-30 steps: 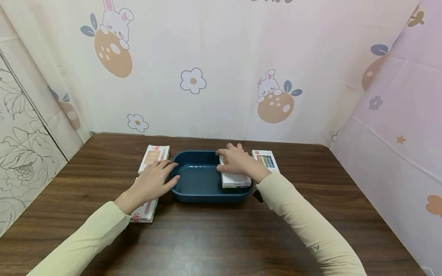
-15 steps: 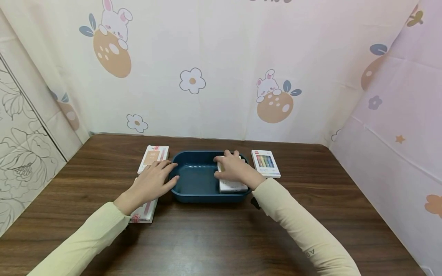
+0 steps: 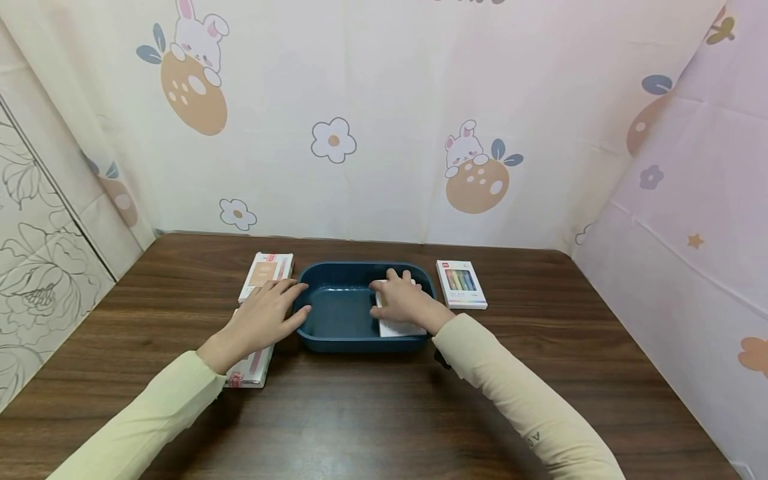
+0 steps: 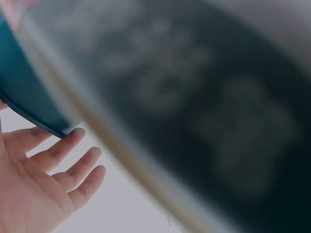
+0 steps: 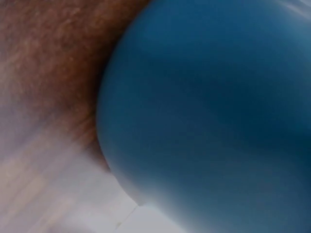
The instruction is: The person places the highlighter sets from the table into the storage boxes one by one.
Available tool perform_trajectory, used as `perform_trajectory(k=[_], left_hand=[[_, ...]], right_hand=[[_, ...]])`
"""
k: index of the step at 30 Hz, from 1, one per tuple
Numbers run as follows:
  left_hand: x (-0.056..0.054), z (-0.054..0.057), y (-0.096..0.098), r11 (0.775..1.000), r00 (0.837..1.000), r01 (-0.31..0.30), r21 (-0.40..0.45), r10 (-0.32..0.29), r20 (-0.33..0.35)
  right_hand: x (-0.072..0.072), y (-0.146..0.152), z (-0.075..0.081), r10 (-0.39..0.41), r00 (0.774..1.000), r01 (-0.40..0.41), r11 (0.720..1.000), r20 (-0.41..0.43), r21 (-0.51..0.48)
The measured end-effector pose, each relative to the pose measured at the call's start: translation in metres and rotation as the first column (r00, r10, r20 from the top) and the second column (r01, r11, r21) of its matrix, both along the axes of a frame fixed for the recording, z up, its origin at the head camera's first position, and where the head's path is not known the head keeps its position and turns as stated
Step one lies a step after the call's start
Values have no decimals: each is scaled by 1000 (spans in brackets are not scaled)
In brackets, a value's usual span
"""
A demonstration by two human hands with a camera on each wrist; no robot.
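A dark teal tray (image 3: 336,345) stands mid-table. Inside its right end, my right hand (image 3: 408,303) grips a white flat box (image 3: 396,328) from above, thumb at the left side and fingers over the far part. The hand hides most of that box. At the tray's left rim my left hand (image 3: 267,315) has its fingers spread, fingertips right at the rim; the left wrist view shows these fingers (image 4: 68,145) extended beside the teal wall. The tray's blue wall (image 5: 204,116) fills most of the right wrist view, where the right hand does not show.
A white box of coloured sticks (image 3: 461,283) lies right of the tray. Left of it lie a white box with a tan panel (image 3: 264,272) and another white box (image 3: 255,370), partly under the left forearm. A printed curtain (image 3: 390,87) hangs behind the brown table (image 3: 360,420).
My right hand has moved left and nearer to me, lowering the white box deeper into the tray. The box of coloured sticks has come into full view. My left hand stays put.
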State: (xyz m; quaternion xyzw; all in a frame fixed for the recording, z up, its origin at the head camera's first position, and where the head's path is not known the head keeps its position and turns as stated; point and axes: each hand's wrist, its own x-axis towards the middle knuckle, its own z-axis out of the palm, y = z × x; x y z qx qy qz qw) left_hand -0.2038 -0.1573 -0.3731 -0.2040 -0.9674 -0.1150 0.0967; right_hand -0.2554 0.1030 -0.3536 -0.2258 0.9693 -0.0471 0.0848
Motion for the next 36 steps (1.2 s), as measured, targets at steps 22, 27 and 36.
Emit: perform_trajectory(k=[22, 27, 36], left_hand=[[0, 2, 1, 1000, 1000, 14, 13, -14, -1], [1, 3, 1, 1000, 1000, 12, 13, -12, 1], [2, 4, 1, 1000, 1000, 9, 11, -9, 5]], right_hand=[[0, 2, -10, 19, 1000, -19, 1000, 7, 21], [1, 5, -8, 24, 1000, -24, 1000, 10, 6], [5, 7, -1, 40, 998, -39, 999, -54, 24]])
